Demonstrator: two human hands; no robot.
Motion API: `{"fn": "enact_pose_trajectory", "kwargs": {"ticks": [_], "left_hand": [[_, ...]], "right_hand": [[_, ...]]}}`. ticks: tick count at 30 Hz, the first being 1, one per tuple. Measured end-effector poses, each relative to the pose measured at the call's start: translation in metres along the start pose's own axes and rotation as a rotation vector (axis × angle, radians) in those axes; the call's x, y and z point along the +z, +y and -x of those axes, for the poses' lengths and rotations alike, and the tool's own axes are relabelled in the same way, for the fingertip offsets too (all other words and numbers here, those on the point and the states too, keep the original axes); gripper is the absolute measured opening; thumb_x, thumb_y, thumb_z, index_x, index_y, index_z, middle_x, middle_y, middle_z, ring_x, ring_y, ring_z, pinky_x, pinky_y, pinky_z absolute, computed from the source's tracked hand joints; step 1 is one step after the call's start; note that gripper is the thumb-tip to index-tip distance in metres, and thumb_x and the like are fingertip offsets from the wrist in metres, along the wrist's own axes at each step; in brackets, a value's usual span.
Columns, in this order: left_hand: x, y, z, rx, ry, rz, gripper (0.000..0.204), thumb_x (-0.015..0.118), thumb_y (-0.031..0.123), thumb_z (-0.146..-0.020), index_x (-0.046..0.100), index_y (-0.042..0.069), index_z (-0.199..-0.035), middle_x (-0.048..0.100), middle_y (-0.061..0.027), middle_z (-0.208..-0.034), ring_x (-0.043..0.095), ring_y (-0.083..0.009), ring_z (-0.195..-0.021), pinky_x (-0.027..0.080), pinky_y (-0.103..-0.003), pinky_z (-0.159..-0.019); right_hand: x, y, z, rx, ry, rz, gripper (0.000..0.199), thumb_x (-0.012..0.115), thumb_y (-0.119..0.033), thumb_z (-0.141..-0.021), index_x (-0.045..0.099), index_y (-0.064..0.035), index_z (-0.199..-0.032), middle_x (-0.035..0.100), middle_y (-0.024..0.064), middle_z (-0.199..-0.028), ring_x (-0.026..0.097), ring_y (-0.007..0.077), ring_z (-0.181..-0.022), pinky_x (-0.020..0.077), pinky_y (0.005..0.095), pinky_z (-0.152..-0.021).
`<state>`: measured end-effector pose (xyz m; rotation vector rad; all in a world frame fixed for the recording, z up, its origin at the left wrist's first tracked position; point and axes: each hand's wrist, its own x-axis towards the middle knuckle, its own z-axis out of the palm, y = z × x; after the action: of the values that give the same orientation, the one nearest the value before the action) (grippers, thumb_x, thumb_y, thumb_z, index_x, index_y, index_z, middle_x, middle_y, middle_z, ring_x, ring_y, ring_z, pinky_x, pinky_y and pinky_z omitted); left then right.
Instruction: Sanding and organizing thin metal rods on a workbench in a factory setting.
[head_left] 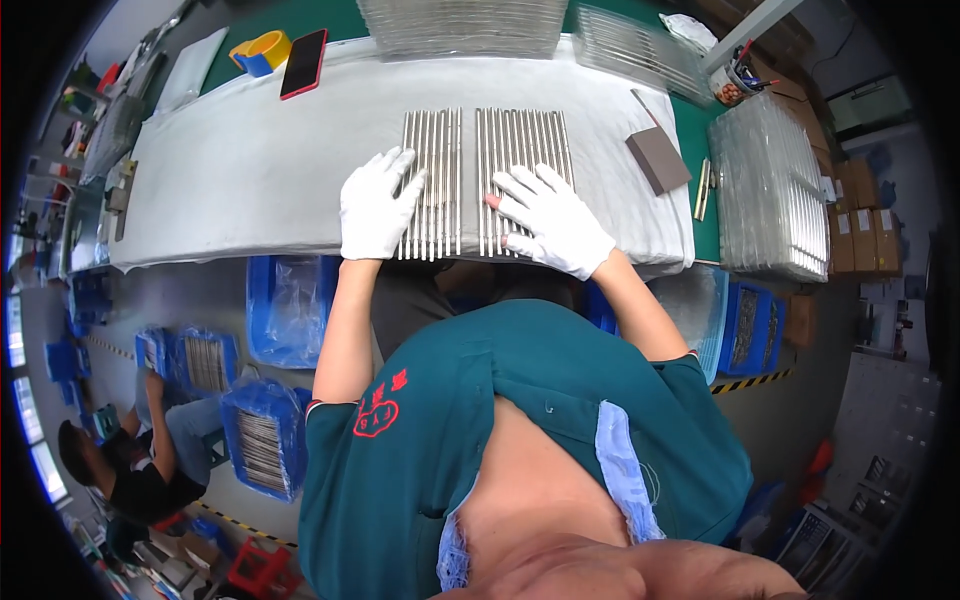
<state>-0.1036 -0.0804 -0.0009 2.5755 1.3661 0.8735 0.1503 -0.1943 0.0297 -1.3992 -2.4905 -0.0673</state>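
A teal shirt fills the lower frame. Above it, the white-gloved left hand and right hand lie with fingers spread flat on two rows of slim grey metal rods. The rods rest at upper centre on a white cloth covering the worktop.

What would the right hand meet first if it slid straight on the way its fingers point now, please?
The right hand lies on the right group of metal rods, fingers pointing up-left. Going on, it would probably cross the narrow gap and meet the left group of metal rods first.

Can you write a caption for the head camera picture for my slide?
Two white-gloved hands, left hand and right hand, rest flat on rows of metal rods on a white cloth.
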Motion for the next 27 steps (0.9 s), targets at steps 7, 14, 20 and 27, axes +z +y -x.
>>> {"fn": "enact_pose_trajectory", "kwargs": {"ticks": [7, 14, 20, 27], "left_hand": [[0.001, 0.018, -0.011, 0.109, -0.342, -0.162, 0.061, 0.046, 0.054, -0.095, 0.050, 0.014, -0.140, 0.045, -0.0109, -0.148, 0.040, -0.0332, -0.136, 0.026, -0.051, -0.112], [0.020, 0.067, -0.020, 0.363, -0.331, -0.055, 0.057, 0.049, 0.046, -0.095, 0.051, 0.008, -0.138, 0.048, -0.0158, -0.142, 0.042, -0.0379, -0.131, 0.028, -0.050, -0.109], [0.022, 0.077, -0.008, 0.404, -0.293, -0.031, 0.054, 0.053, 0.046, -0.093, 0.053, 0.014, -0.137, 0.048, -0.0159, -0.141, 0.043, -0.0411, -0.128, 0.029, -0.055, -0.108], [0.001, 0.046, 0.000, 0.307, -0.330, -0.094, 0.057, 0.052, 0.050, -0.091, 0.054, 0.016, -0.136, 0.047, -0.0147, -0.143, 0.041, -0.0390, -0.131, 0.027, -0.056, -0.108]], "right_hand": [[-0.007, 0.017, 0.028, 0.057, -0.012, 0.022, 0.053, 0.057, -0.044, -0.090, 0.057, -0.0138, -0.133, 0.051, 0.0117, -0.140, 0.043, 0.0296, -0.132, 0.0286, 0.0455, -0.112], [-0.009, 0.014, 0.028, 0.098, 0.003, -0.018, 0.056, 0.059, -0.044, -0.089, 0.054, -0.0120, -0.135, 0.050, 0.0135, -0.140, 0.042, 0.0314, -0.132, 0.0285, 0.0456, -0.113], [-0.012, 0.008, 0.030, 0.099, -0.037, 0.021, 0.060, 0.057, -0.048, -0.089, 0.053, -0.0103, -0.135, 0.049, 0.0145, -0.141, 0.042, 0.0330, -0.131, 0.0278, 0.0461, -0.113], [-0.001, -0.008, -0.001, 0.039, -0.027, -0.030, 0.058, 0.058, -0.046, -0.089, 0.056, -0.0072, -0.131, 0.051, 0.0127, -0.140, 0.043, 0.0310, -0.131, 0.0291, 0.0460, -0.113]]}}
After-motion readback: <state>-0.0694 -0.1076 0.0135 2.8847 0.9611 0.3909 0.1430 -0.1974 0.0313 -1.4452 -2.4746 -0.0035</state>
